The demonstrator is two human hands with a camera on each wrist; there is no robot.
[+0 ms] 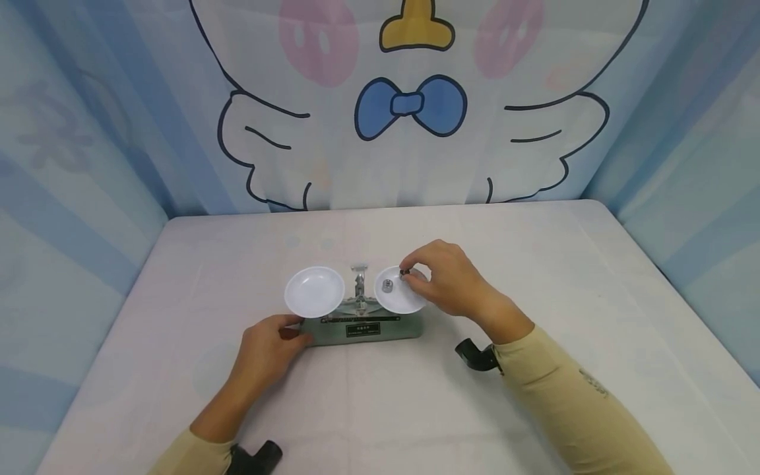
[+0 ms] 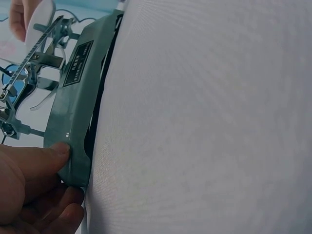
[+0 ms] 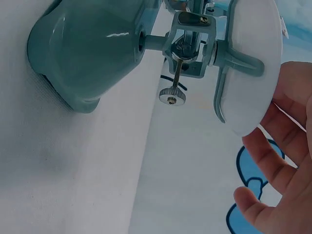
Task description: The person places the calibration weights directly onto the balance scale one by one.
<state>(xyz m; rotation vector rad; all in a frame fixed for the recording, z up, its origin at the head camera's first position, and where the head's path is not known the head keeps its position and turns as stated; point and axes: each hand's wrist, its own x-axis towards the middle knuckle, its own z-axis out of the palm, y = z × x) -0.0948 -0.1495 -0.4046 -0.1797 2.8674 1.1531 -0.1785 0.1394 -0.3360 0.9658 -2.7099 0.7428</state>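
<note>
A green balance scale (image 1: pixel 323 335) with two white pans stands on the table. My left hand (image 1: pixel 270 349) grips the left end of its base, and in the left wrist view the thumb (image 2: pixel 41 158) presses the front face while the other fingers curl by the end. At the right pan (image 1: pixel 399 305), my right hand (image 1: pixel 448 280) pinches a small dark metal weight (image 1: pixel 404 272) between thumb and forefinger. Another metal weight (image 1: pixel 387 285) stands on that pan. The left pan (image 1: pixel 315 292) holds nothing. From the right wrist, the pan's underside (image 3: pixel 248 44) hides the pinched weight.
A pale cloth covers the table (image 1: pixel 368 409). Behind it hangs a curtain (image 1: pixel 415 168) with a cartoon print, and more curtains flank both sides. A knurled adjusting nut (image 3: pixel 172 96) sticks out at the scale's right end. Black wrist mounts (image 1: pixel 477 355) are on both sleeves.
</note>
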